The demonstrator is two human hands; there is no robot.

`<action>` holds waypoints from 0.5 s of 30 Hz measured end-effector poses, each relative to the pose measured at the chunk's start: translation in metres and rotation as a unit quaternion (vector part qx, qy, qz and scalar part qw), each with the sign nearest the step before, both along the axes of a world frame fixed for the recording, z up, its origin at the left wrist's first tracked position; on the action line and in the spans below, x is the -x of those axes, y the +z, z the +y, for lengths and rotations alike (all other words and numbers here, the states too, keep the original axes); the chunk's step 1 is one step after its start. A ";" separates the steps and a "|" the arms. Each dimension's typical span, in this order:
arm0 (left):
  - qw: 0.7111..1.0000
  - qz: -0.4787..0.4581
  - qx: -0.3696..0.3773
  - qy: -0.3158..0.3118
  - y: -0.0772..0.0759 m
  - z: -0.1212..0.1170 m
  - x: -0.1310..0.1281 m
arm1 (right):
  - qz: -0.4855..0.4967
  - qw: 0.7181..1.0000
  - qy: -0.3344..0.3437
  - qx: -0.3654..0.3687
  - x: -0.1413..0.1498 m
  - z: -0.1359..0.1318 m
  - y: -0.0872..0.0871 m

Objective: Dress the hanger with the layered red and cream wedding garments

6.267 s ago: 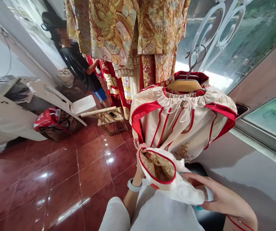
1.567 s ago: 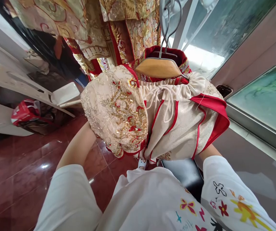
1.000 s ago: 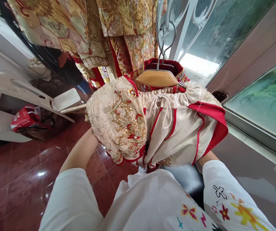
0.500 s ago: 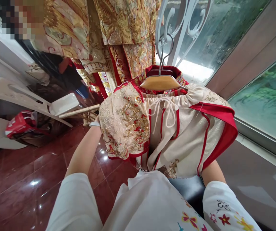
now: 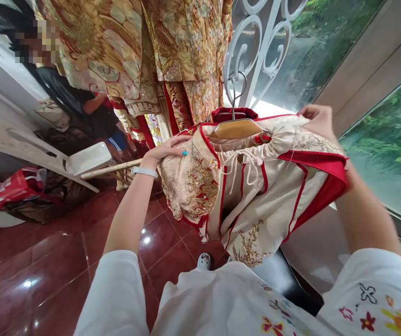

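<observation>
In front of me a cream, red-trimmed embroidered garment [image 5: 200, 186] hangs on a wooden hanger [image 5: 237, 129], whose metal hook is up at the white scrollwork. Its gathered waistband has a white drawstring [image 5: 244, 161] tied in a bow. My left hand [image 5: 169, 148], with a teal-painted nail, grips the left shoulder edge between thumb and fingers. At the far right shoulder, my right hand [image 5: 319, 120] is closed on the red-edged cloth. A dark red collar [image 5: 233, 113] shows behind the hanger. Some of the fingers are hidden.
Gold embroidered costumes [image 5: 116, 51] hang behind. White iron scrollwork [image 5: 273, 42] and a window [image 5: 389, 130] are on the right. At left are a white chair [image 5: 88, 158], a red bag [image 5: 20, 186] and a person [image 5: 81, 98]. A black surface [image 5: 277, 275] lies below the garment.
Both hands have come up from lower behind the cloth to the garment's upper edges. My right hand, hidden before, now grips the far right shoulder. The garment's left side is bunched.
</observation>
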State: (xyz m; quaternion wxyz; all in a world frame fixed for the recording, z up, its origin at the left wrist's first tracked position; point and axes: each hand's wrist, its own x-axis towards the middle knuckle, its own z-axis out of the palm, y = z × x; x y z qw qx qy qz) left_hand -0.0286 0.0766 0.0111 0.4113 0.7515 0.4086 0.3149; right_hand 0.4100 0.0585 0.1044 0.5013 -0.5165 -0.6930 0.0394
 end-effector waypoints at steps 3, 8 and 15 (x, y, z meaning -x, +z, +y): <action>0.998 0.003 -0.066 -0.023 0.006 -0.003 -0.013 | -0.040 0.998 0.037 0.013 -0.006 -0.005 0.032; 0.991 0.037 -0.128 0.021 0.005 -0.009 -0.022 | -0.168 0.983 -0.014 0.074 -0.034 -0.028 0.022; 0.942 0.077 -0.285 0.161 0.007 -0.050 -0.050 | 0.070 0.986 0.035 0.145 -0.065 -0.026 -0.050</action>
